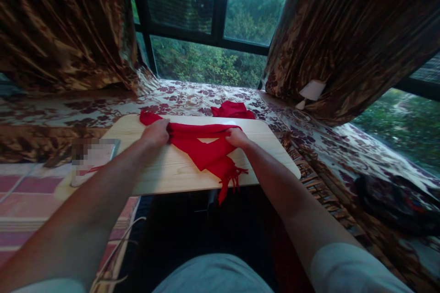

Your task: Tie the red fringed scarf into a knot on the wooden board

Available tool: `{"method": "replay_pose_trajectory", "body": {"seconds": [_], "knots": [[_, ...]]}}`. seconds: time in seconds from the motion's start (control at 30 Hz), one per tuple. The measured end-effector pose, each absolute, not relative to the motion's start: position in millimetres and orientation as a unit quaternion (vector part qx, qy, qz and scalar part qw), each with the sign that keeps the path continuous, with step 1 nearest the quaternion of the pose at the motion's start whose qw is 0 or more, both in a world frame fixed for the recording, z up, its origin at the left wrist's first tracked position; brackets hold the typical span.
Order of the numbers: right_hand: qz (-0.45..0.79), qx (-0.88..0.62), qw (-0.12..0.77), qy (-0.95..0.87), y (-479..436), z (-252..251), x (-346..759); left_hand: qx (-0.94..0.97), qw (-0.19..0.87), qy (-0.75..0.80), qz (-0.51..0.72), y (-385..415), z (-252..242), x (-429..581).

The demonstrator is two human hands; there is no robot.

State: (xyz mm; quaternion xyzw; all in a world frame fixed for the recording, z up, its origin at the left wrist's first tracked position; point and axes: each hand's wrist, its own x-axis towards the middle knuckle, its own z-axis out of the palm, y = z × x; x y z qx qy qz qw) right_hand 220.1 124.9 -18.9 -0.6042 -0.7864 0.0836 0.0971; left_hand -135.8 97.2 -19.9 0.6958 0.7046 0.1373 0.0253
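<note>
A red scarf (pixel 206 153) with a fringed end lies across a light wooden tabletop (pixel 158 178). Its upper part is stretched in a band between my two hands. My left hand (pixel 156 133) is closed on the band near the left, with a bunched red end past it on the far side. At the band's right, my right hand (pixel 238 138) pinches the cloth. Below the band a loose part folds to a point, and the fringe hangs over the table's near edge. More red cloth (pixel 233 110) lies heaped just beyond the far edge; whether it joins the scarf I cannot tell.
A framed mirror or picture, partly pixelated (pixel 94 162), stands at the table's left. Behind is a ledge with flowered cloth (pixel 185 96) below windows and brown curtains (pixel 62 27). A small white lamp (pixel 312 90) and a black bag (pixel 395 203) are on the right.
</note>
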Motion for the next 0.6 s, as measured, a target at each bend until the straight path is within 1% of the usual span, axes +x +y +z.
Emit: {"method": "replay_pose_trajectory", "body": {"seconds": [0.07, 0.13, 0.23, 0.3, 0.37, 0.43, 0.5, 0.6], "knots": [[0.094, -0.592, 0.091, -0.795, 121.1, -9.0, 220.0, 0.678, 0.042, 0.721, 0.136, 100.7, -22.0, -132.8], [0.071, -0.605, 0.093, -0.788, 117.2, 4.2, 220.2, 0.664, 0.046, 0.735, 0.128, 105.4, -23.3, -134.3], [-0.047, -0.624, 0.123, -0.770, 115.1, 19.9, 222.5, 0.679, 0.022, 0.725, 0.112, 113.0, -23.9, -140.0], [-0.094, -0.611, 0.104, -0.779, 118.3, 23.0, 226.0, 0.682, 0.025, 0.723, 0.106, 117.7, -23.9, -143.3], [-0.072, -0.606, 0.053, -0.791, 125.0, 20.3, 230.7, 0.673, 0.036, 0.731, 0.110, 121.7, -23.5, -145.9], [-0.020, -0.601, 0.030, -0.799, 133.1, 14.8, 236.2, 0.667, 0.043, 0.735, 0.115, 125.0, -22.3, -148.4], [0.016, -0.579, 0.047, -0.814, 140.2, 9.5, 241.9, 0.667, 0.040, 0.734, 0.120, 127.5, -19.2, -151.5], [0.037, -0.548, 0.066, -0.833, 145.3, 4.5, 248.6, 0.676, 0.026, 0.723, 0.143, 130.7, -9.7, -156.3]]}}
